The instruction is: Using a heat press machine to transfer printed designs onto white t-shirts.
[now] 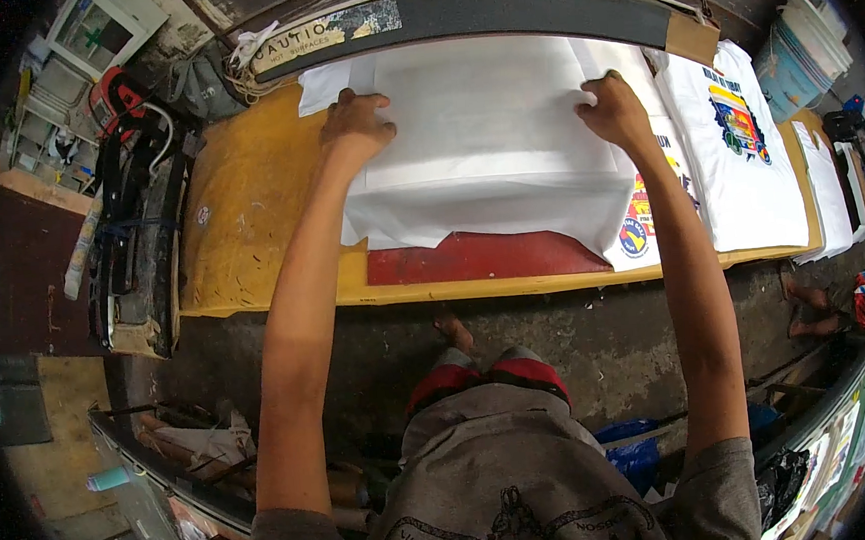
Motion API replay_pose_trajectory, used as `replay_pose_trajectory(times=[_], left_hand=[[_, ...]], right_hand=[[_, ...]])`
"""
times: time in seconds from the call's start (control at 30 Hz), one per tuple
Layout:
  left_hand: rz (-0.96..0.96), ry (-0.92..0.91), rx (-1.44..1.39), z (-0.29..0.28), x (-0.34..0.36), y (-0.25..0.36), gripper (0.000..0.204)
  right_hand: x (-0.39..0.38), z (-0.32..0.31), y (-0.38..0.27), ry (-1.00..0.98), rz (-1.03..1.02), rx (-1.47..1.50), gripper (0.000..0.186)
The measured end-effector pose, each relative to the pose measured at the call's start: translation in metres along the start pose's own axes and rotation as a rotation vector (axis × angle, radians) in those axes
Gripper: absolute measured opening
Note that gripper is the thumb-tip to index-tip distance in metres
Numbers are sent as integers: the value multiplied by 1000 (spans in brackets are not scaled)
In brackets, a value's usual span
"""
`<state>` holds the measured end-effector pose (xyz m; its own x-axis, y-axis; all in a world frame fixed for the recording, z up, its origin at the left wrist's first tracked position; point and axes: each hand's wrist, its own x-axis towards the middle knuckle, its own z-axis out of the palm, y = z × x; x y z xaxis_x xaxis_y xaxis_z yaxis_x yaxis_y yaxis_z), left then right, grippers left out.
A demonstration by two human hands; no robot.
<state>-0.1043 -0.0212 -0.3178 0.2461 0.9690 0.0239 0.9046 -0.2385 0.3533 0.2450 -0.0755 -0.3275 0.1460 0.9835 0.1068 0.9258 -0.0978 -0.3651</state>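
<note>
White cloth [482, 111], apparently a shirt, is stretched over a flat raised board on the yellow table. Its loose lower part [478, 207] hangs in folds over a red board [492, 256]. My left hand [355, 125] rests at the cloth's left side, thumb and forefinger apart and the other fingers partly curled. At the right side, my right hand [614, 112] mirrors it, thumb and forefinger also apart. Neither hand shows anything clearly gripped between its fingers. Beside my right forearm, white printed shirts [735, 148] lie flat, with colourful emblems.
A long dark heater panel [495, 15] with a worn warning label spans the table's far side, just beyond my hands. The yellow tabletop [247, 203] extends left towards black equipment [140, 240]. Stacked buckets [801, 59] stand far right. Another person's feet [811, 309] show at right.
</note>
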Motion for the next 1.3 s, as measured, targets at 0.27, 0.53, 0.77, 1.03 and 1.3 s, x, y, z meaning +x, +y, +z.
replay_pose_trajectory(times=[0.27,0.53,0.77,1.03,1.3], left_hand=[[413,145,27,31,-64,53,35],[535,240,-17,16,-97,50,42],[541,157,125,31,-133,36,63],[512,156,173,33,-135,24,64],[511,172,124,31,-140,22,64]], right_hand=[[21,55,-61,311,-343,-267,58],[-32,18,-40,368,-401,3,49],[-142,20,-23,304,-397,-124,52],[-152,27,-25,236,-368,-242,55],[-156,24,-26,268,-369,-256,58]])
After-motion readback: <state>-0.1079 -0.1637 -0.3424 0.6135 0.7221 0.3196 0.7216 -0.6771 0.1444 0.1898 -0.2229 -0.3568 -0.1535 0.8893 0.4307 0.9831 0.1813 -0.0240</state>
